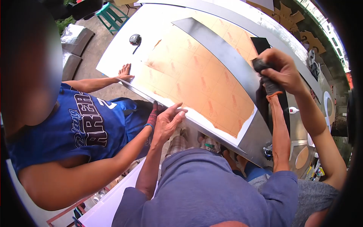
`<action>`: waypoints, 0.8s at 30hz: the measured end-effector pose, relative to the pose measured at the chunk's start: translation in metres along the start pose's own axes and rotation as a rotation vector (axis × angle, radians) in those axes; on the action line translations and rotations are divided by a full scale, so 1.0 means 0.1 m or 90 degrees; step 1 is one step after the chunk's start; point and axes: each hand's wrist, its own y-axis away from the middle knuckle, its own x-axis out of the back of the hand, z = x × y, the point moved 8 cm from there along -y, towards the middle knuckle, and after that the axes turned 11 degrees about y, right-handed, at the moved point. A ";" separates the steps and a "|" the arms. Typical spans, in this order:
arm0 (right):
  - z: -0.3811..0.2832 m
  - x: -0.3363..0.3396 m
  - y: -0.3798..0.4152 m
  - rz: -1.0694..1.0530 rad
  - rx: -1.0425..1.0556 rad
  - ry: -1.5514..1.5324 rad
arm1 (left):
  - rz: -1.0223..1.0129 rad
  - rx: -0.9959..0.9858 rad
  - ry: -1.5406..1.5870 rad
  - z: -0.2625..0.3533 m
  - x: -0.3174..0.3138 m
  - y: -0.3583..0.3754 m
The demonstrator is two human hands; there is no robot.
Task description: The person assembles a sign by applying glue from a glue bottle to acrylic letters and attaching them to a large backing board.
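Observation:
My left hand (170, 119), bare, has its fingers apart at the near edge of a metal-rimmed panel covered with printed brown paper (200, 83). My right hand (271, 86) wears a dark glove with an orange cuff, at the panel's right side. A co-worker's bare hand (281, 68) overlaps it and hides its fingers; dark material shows there. A curved grey strip (223, 51) lies across the paper. Beside my left hand is another person's gloved hand (153, 115); that person's bare hand (125, 73) rests on the panel's left corner.
A tape measure (135, 39) lies on the white surface at upper left. A green stool (111, 17) stands behind. A person in a blue jersey (87, 125) is at my left, one in a grey shirt (315, 198) at my right. A white bottle (293, 110) sits at right.

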 end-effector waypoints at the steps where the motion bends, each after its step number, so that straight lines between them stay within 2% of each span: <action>1: -0.01 -0.27 -0.17 -0.052 0.071 0.124 | 0.005 -0.031 0.039 0.10 -0.03 -0.15; 2: -0.02 -0.55 -0.32 -0.090 0.151 0.240 | 0.029 -0.070 0.076 0.16 -0.02 -0.32; 4: 0.22 -1.01 -0.55 -0.169 0.065 0.315 | 0.081 -0.111 0.107 0.24 -0.02 -0.53; 8: 0.78 -1.80 -0.82 -0.196 0.190 0.369 | 0.093 -0.217 0.127 0.38 -0.04 -0.58; 10: 0.92 -2.12 -0.83 -0.235 0.179 0.418 | 0.097 -0.240 0.120 0.46 -0.05 -0.42; 14: 1.07 -2.56 -0.95 -0.234 0.162 0.412 | 0.054 -0.244 0.140 0.40 -0.01 -0.07; 15: 1.15 -2.66 -0.98 -0.222 0.192 0.439 | 0.054 -0.246 0.138 0.34 0.03 -0.02; 16: 1.38 -2.77 -1.04 -0.254 0.128 0.435 | 0.032 -0.229 0.147 0.29 0.05 0.06; 19: 1.21 -2.94 -0.97 -0.238 0.091 0.425 | -0.038 -0.188 0.175 0.19 0.11 0.27; 20: 1.23 -2.77 -0.75 -0.155 0.048 0.421 | -0.056 -0.181 0.166 0.16 0.14 0.32; 21: 1.32 -2.42 -0.40 -0.013 -0.028 0.419 | -0.072 -0.171 0.158 0.11 0.17 0.38; 23: 1.80 -1.19 1.21 0.456 -0.346 0.475 | -0.103 -0.147 0.145 0.02 0.23 0.51; 24: 1.95 -0.85 1.94 0.606 -0.500 0.496 | -0.125 -0.129 0.139 -0.01 0.24 0.56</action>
